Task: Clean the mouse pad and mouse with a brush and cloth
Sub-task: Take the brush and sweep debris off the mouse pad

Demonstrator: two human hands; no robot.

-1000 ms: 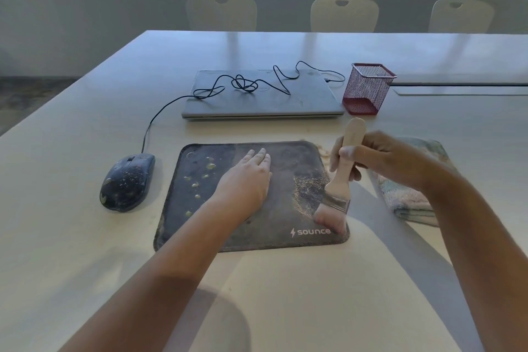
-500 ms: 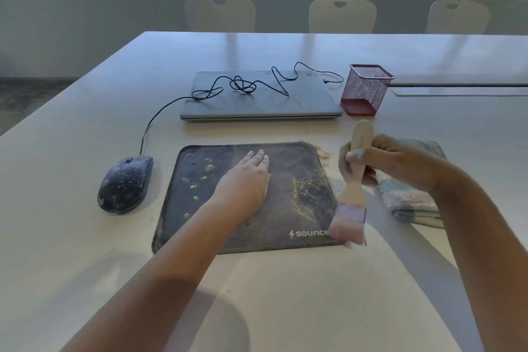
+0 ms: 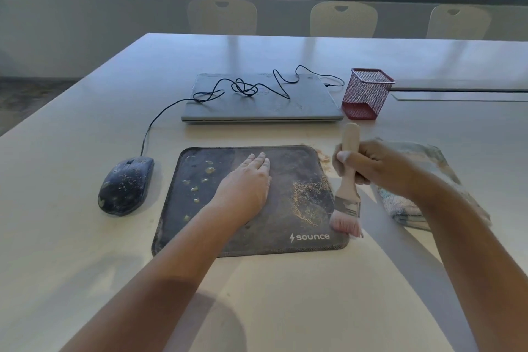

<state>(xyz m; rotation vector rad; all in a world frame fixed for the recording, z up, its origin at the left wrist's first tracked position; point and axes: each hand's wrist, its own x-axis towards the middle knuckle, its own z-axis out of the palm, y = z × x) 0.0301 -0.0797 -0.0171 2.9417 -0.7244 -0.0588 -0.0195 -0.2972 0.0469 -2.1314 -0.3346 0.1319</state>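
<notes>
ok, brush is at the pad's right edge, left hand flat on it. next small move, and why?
Probably set the brush back down left of the sandy patch and sweep it right, off the mouse pad. The bristles sit at the pad's right edge while grit lies beside them, and the left hand presses the pad flat. The right hand grips the handle.

1. Mouse pad: dark matt fabric face, stitched edge; sandy grit on right part, pale glossy droplets on left part.
2. Brush: pale bare wood handle, shiny metal ferrule, soft pinkish bristles.
3. Mouse: dark plastic shell, slight sheen, flecked with grit.
4. Cloth: looped terry weave, rough nap.
5. Table: smooth, pale, low sheen.
6. Laptop: grey matt lid, looks metal.
7. Pen holder: red wire mesh.
</notes>
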